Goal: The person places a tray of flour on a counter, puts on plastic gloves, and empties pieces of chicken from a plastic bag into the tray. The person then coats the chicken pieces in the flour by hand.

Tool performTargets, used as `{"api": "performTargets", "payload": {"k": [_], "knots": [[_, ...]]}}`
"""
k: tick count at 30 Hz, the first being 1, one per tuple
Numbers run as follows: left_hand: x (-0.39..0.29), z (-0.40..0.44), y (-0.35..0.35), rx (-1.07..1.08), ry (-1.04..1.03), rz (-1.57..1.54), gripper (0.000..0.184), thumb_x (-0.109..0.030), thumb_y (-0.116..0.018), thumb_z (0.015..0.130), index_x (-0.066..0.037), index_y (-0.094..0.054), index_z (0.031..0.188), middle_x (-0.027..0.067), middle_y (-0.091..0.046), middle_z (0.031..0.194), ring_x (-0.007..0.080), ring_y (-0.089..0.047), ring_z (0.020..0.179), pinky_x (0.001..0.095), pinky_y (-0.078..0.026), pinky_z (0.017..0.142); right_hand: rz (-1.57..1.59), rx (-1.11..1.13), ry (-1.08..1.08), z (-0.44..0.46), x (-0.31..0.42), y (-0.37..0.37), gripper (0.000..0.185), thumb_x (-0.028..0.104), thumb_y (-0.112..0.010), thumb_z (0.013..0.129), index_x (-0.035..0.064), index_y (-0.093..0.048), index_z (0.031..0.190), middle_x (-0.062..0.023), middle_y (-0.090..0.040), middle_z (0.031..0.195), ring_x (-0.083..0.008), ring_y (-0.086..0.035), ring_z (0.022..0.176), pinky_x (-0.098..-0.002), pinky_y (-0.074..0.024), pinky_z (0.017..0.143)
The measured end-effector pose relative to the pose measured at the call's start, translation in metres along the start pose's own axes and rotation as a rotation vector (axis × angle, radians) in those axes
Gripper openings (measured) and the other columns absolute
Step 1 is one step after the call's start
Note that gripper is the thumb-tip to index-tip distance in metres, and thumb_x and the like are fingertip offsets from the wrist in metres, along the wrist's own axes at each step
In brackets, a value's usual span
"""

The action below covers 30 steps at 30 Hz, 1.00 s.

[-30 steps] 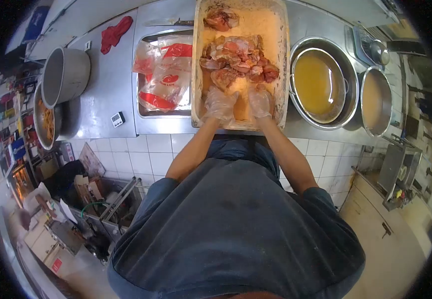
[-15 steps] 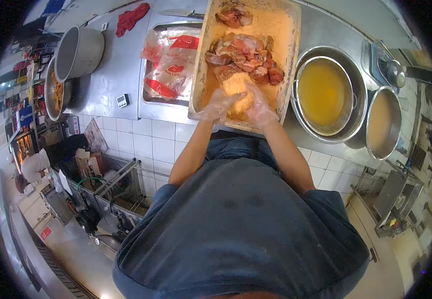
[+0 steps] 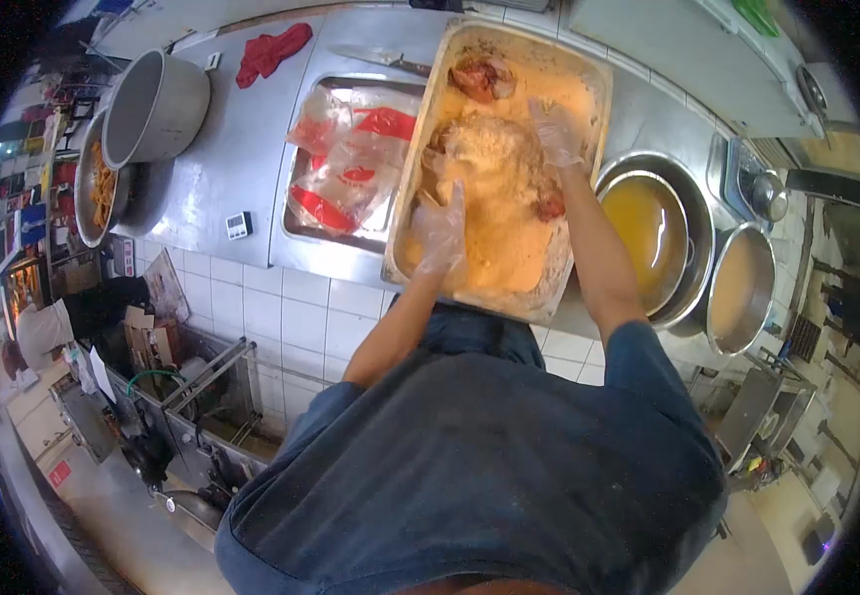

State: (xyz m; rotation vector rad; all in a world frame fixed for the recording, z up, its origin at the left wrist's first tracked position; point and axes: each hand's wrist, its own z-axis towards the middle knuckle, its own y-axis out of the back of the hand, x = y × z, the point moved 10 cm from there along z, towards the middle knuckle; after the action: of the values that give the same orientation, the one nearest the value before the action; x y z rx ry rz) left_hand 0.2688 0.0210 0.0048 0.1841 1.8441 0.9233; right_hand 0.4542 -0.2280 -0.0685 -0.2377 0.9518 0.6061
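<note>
A large rectangular tray [image 3: 565,288] holds orange breading powder [image 3: 504,266]. In its middle lies a heap of raw meat pieces [image 3: 489,144], now mostly dusted with powder. One barer red piece [image 3: 481,77] is by the far end, and another [image 3: 551,203] shows at the heap's right edge. My left hand [image 3: 442,233], in a clear plastic glove, is over the powder at the tray's near left side, fingers apart, nothing visible in it. Gloved too, my right hand [image 3: 556,134] is at the heap's right, fingers stretched out and holding nothing I can see.
Left of the tray, a metal pan [image 3: 296,233] contains red-and-white plastic bags [image 3: 355,178]. A knife [image 3: 380,59], red cloth [image 3: 271,55] and small timer [image 3: 238,225] lie on the counter. Bowls of yellow liquid [image 3: 640,233] and cloudy liquid [image 3: 740,293] stand right; a large pot [image 3: 157,109] stands left.
My hands have moved apart from a shared scoop of powder, the right one going farther up the tray. Powder now covers much of the meat heap. The camera view has tilted slightly.
</note>
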Motion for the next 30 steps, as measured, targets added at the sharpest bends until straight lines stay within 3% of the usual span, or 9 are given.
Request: {"api": "performTargets", "payload": {"k": [3,5,9,12,15,20,25,28,30], "knots": [[0.026,0.019,-0.034,-0.045,0.066,0.077,0.090,-0.059,-0.065,0.090,0.009,-0.043,0.143,0.0328,-0.058,0.132,0.0469,-0.058,0.121,0.0467,-0.046,0.103,1.137,0.759,0.208,0.005,0.040,-0.037,0.063,0.043,-0.045,0.104,0.0021,-0.038,0.151,-0.0128,-0.061,0.137,-0.0252,-0.052,0.132,-0.0353,-0.0375,0.112],[0.044,0.036,-0.073,0.432,0.073,0.333,0.087,-0.060,-0.063,0.091,0.006,-0.044,0.145,0.0276,-0.060,0.132,0.0426,-0.059,0.121,0.0461,-0.048,0.102,1.604,1.108,0.311,-0.011,0.052,-0.019,0.068,0.048,-0.051,0.101,0.0036,-0.039,0.151,-0.0136,-0.060,0.139,-0.0263,-0.051,0.132,-0.0359,-0.0371,0.111],[0.048,0.021,-0.092,0.550,0.502,-0.650,0.079,-0.059,-0.057,0.096,-0.001,-0.044,0.148,0.0165,-0.064,0.131,0.0329,-0.063,0.118,0.0439,-0.051,0.097,2.095,1.704,-0.419,0.023,-0.057,0.036,0.075,0.055,-0.061,0.094,0.0043,-0.047,0.147,-0.0134,-0.058,0.142,-0.0267,-0.051,0.132,-0.0365,-0.0354,0.112],[0.023,0.010,-0.105,0.644,0.716,-1.026,0.066,-0.050,-0.064,0.096,-0.004,-0.051,0.143,0.0094,-0.064,0.131,0.0247,-0.063,0.117,0.0390,-0.053,0.093,2.185,2.022,-0.710,-0.022,-0.022,0.046,0.091,0.068,-0.059,0.089,0.0082,-0.038,0.154,-0.0148,-0.040,0.157,-0.0258,-0.038,0.143,-0.0419,-0.0329,0.116],[-0.053,-0.003,-0.074,0.818,0.777,-1.249,0.056,-0.041,-0.070,0.094,-0.005,-0.058,0.135,0.0084,-0.063,0.132,0.0213,-0.061,0.119,0.0368,-0.053,0.091,2.456,1.890,-0.767,-0.037,-0.034,0.056,0.083,0.057,-0.061,0.094,0.0058,-0.037,0.155,-0.0129,-0.040,0.156,-0.0223,-0.043,0.138,-0.0390,-0.0365,0.113],[-0.016,0.023,-0.107,0.843,0.519,-0.902,0.061,-0.052,-0.061,0.096,-0.004,-0.057,0.134,0.0128,-0.065,0.129,0.0243,-0.064,0.114,0.0414,-0.047,0.102,2.692,1.699,-1.112,-0.070,-0.063,0.086,0.070,0.047,-0.064,0.096,0.0028,-0.045,0.147,-0.0112,-0.049,0.145,-0.0213,-0.051,0.125,-0.0358,-0.0421,0.105],[0.016,0.018,-0.079,0.639,-0.176,-0.378,0.060,-0.050,-0.056,0.099,0.002,-0.057,0.130,0.0159,-0.067,0.121,0.0257,-0.066,0.102,0.0406,-0.048,0.095,2.680,1.508,-1.334,-0.039,-0.135,0.131,0.059,0.041,-0.066,0.096,0.0004,-0.054,0.138,-0.0091,-0.057,0.134,-0.0203,-0.057,0.113,-0.0326,-0.0478,0.095],[-0.002,0.004,-0.005,0.629,0.090,0.005,0.067,-0.054,-0.055,0.098,0.006,-0.057,0.128,0.0234,-0.065,0.118,0.0326,-0.064,0.103,0.0426,-0.047,0.096,2.594,1.505,-1.110,0.000,-0.178,0.127,0.050,0.034,-0.067,0.096,-0.0010,-0.060,0.131,-0.0081,-0.063,0.126,-0.0201,-0.061,0.109,-0.0320,-0.0493,0.095],[0.045,0.008,-0.016,0.527,0.265,-0.162,0.079,-0.062,-0.055,0.094,0.009,-0.057,0.127,0.0339,-0.062,0.120,0.0423,-0.061,0.111,0.0471,-0.044,0.099,2.500,1.503,-0.902,0.017,-0.194,0.113,0.039,0.025,-0.067,0.097,-0.0019,-0.063,0.126,-0.0079,-0.067,0.120,-0.0203,-0.062,0.111,-0.0332,-0.0476,0.102]]}}
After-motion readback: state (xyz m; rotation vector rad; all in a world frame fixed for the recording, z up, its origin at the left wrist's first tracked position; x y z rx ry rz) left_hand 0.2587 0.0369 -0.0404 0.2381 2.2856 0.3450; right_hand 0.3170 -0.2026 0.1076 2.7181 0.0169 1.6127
